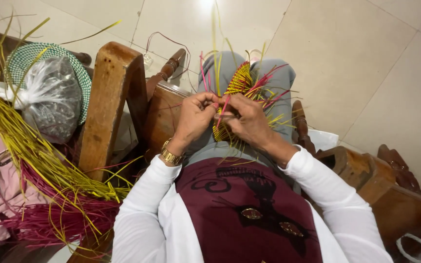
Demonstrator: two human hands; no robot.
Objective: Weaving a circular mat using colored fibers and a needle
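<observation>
White sleeves and a maroon top fill the near edge, with a gold bracelet [171, 156] on the left wrist. Just beyond, over the lap, both hands meet at a half-woven piece of yellow and pink strips [239, 85], flat and glossy, its woven part tight and ribbed and its loose ends fanning outward in all directions. The left hand [196, 117] is curled nearly closed, fingertips pinching a pink strip [224, 108] at the near end of the weave. The right hand [249, 122] is likewise closed, thumb and fingers pressed on the same spot from the other side, so the 2 hands touch.

To the left lies a thick sheaf of loose strips [45, 170], yellow above pink, beside a worn wooden chair arm [108, 104]. Farther left sits a knotted clear plastic bag [49, 97], crinkled and greyish, resting in a green-and-white woven basket [81, 80]. Beyond everything, pale glossy floor tiles [356, 58].
</observation>
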